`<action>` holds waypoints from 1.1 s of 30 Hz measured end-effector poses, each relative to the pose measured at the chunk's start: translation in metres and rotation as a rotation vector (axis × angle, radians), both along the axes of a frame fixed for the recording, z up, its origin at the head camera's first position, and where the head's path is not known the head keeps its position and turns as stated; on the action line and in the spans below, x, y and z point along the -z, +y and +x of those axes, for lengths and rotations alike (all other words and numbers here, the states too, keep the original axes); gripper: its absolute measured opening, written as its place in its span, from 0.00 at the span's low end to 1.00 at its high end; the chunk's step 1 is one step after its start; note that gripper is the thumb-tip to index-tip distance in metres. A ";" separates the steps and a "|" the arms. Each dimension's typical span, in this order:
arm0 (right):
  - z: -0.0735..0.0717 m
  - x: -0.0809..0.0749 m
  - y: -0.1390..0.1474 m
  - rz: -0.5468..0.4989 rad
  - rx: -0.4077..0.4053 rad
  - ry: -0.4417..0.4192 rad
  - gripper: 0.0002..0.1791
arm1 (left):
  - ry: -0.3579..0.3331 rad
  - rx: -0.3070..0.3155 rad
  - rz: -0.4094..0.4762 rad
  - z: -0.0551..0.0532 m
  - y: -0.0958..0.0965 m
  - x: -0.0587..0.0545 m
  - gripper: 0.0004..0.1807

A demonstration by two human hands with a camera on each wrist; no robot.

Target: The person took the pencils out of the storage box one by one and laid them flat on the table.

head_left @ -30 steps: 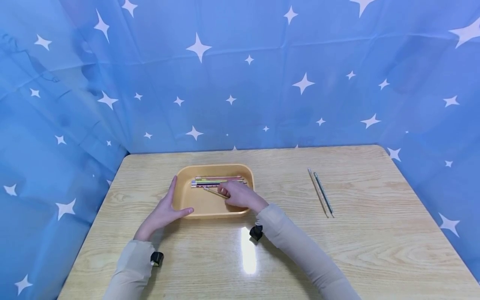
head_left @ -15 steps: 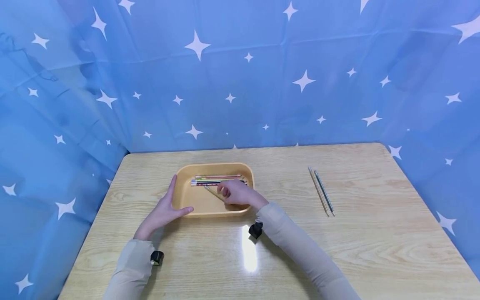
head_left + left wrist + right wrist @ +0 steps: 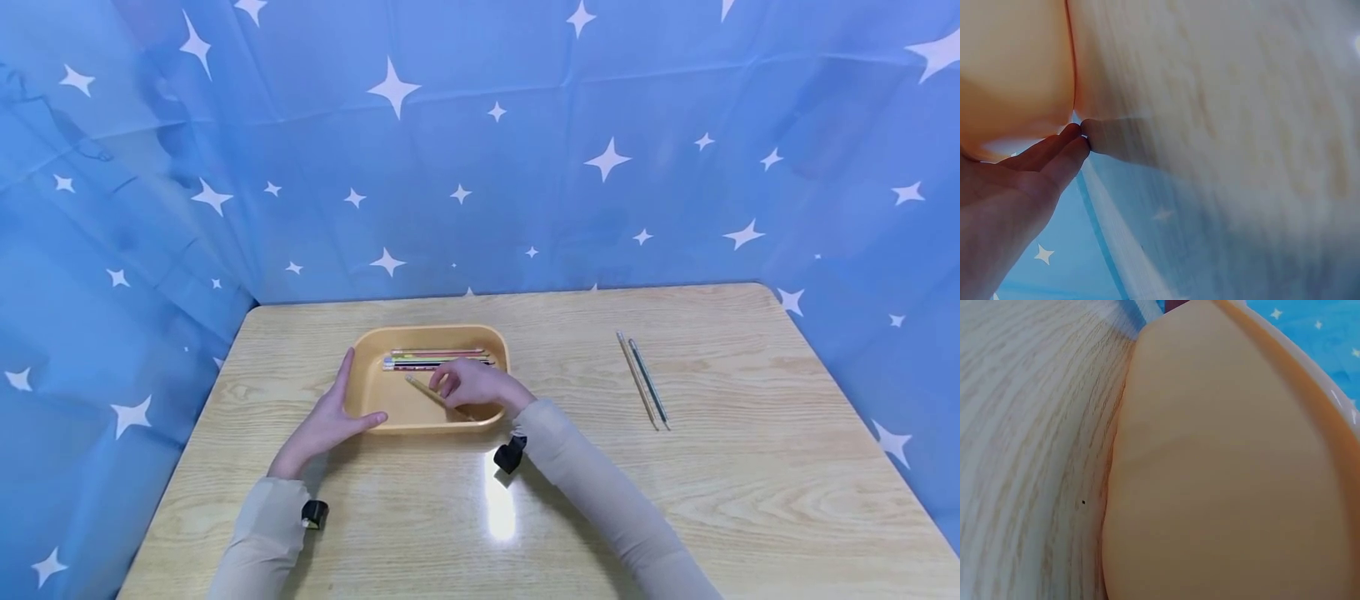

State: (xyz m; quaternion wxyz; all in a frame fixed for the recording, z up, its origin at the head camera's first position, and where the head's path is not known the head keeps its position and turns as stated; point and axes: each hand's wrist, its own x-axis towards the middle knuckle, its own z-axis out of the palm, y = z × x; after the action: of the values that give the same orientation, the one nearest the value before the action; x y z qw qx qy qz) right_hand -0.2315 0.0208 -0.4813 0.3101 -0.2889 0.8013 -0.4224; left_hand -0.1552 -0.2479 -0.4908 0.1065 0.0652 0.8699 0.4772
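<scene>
A tan plastic tray [image 3: 408, 429] stands on the table at left of centre. Several coloured pencils [image 3: 408, 363] lie side by side near its far wall. My right hand [image 3: 476, 385] reaches into the tray with fingers bent, pinching a yellowish pencil [image 3: 420, 386] that slants towards the front right corner. My left hand [image 3: 333, 425] rests at the tray's front left corner, straight fingers along the left side, thumb stretched along the front rim. In the left wrist view, its fingers [image 3: 1054, 153] touch the outer wall. The right wrist view holds mostly the tray's outer wall [image 3: 1210, 456].
Two more pencils lie on the wooden table to the right, a light wood one [image 3: 636, 379] and a dark teal one [image 3: 649, 383]. A blue curtain with white stars [image 3: 525, 167] hangs beyond the table's back and left edges.
The yellowish pencil has turned, its front end swinging towards the tray's front wall and showing more of its length. My right fingers have shifted slightly left along it. The left hand stays put.
</scene>
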 end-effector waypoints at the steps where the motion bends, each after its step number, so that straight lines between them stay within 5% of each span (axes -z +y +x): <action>1: 0.000 0.000 0.000 -0.009 -0.001 -0.007 0.17 | -0.001 0.000 -0.005 0.000 0.000 0.000 0.65; 10: 0.001 0.000 0.003 -0.134 0.028 -0.081 0.21 | 0.016 0.010 -0.020 -0.002 0.000 0.001 0.65; 25: 0.002 -0.009 0.012 -0.233 0.065 -0.027 0.20 | 0.014 0.004 -0.006 -0.001 0.003 -0.002 0.66; 33: 0.005 -0.020 0.021 -0.304 0.147 -0.119 0.22 | 0.018 0.000 -0.010 -0.001 0.002 0.000 0.66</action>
State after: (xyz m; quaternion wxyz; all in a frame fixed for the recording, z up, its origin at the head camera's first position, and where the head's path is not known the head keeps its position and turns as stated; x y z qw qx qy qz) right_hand -0.2265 0.0423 -0.4617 0.2778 -0.2474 0.7274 -0.5766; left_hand -0.1565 -0.2464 -0.4906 0.0990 0.0689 0.8732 0.4723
